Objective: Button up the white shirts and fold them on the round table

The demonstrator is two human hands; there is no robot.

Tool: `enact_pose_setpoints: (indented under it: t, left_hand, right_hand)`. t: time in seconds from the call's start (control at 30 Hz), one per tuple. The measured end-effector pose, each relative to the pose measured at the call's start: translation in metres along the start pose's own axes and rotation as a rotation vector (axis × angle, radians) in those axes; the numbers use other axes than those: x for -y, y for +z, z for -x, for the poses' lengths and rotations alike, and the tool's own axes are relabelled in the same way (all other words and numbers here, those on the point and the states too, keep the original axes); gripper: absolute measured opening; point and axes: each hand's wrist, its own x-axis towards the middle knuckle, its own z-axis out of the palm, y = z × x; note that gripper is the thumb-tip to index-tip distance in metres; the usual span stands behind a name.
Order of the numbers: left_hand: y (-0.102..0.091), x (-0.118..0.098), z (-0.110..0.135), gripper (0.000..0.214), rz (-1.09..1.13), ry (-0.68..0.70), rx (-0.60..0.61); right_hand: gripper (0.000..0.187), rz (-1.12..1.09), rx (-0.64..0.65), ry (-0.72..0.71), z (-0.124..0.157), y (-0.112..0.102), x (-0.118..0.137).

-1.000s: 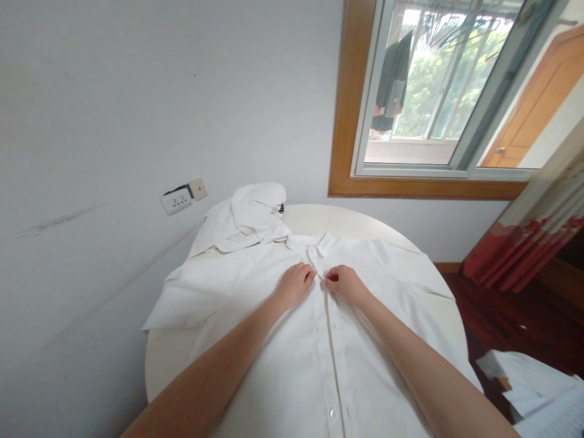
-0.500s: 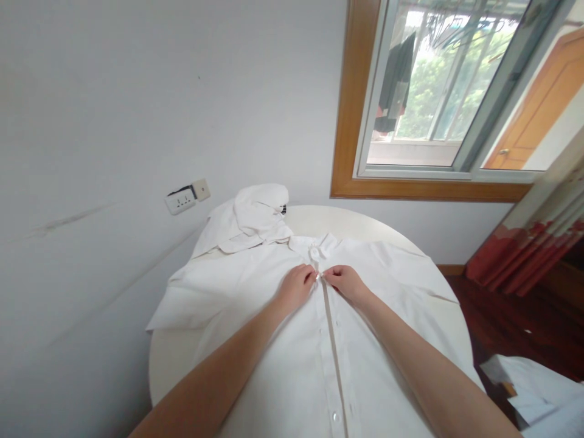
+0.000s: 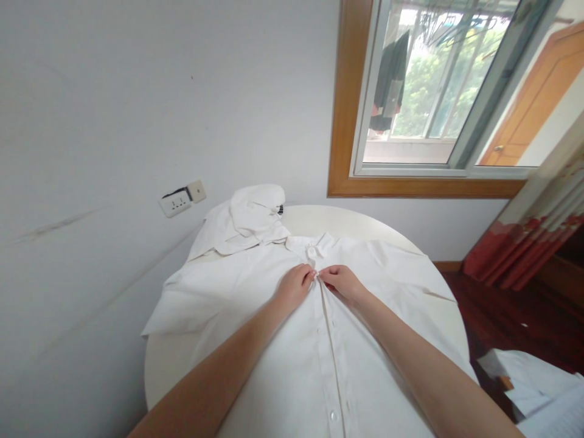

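A white shirt lies spread front side up on a round white table, its collar toward the wall. My left hand pinches the edge of the button placket just below the collar. Close beside it, my right hand pinches the other front edge, fingertips nearly touching the left ones. Whatever small button sits between the fingers is too small to make out. Lower down, the two front edges lie side by side with a narrow gap, and a button shows near the bottom.
Bunched white cloth sits at the table's back left, against the wall. A wall socket is left of it. A wood-framed window is behind, a red and cream curtain to the right. White items lie at lower right.
The two front edges of the shirt have come closer together at my fingertips, and the gap below has narrowed. My hands stay at the same spot; the view has shifted slightly.
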Motion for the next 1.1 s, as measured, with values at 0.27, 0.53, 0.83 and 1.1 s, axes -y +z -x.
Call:
enact_pose_setpoints:
  t: [0.27,0.53,0.83,1.1]
  left_hand:
    - [0.000,-0.002,0.003,0.029,0.017,-0.050,0.000]
    - [-0.003,-0.002,0.000,0.030,0.231,-0.239,0.087]
    - [-0.003,-0.013,-0.003,0.025,0.618,-0.468,0.160]
    - [0.001,-0.018,-0.003,0.026,0.709,-0.536,0.139]
  right_hand:
    - [0.018,-0.060,0.032,0.036,-0.003,-0.003,0.000]
    - [0.010,-0.257,0.232,0.148,0.000,-0.012,0.012]
    - [0.006,-0.217,0.163,0.147,-0.005,-0.009,0.007]
    - [0.013,-0.114,0.143,0.084,-0.011,-0.007,0.000]
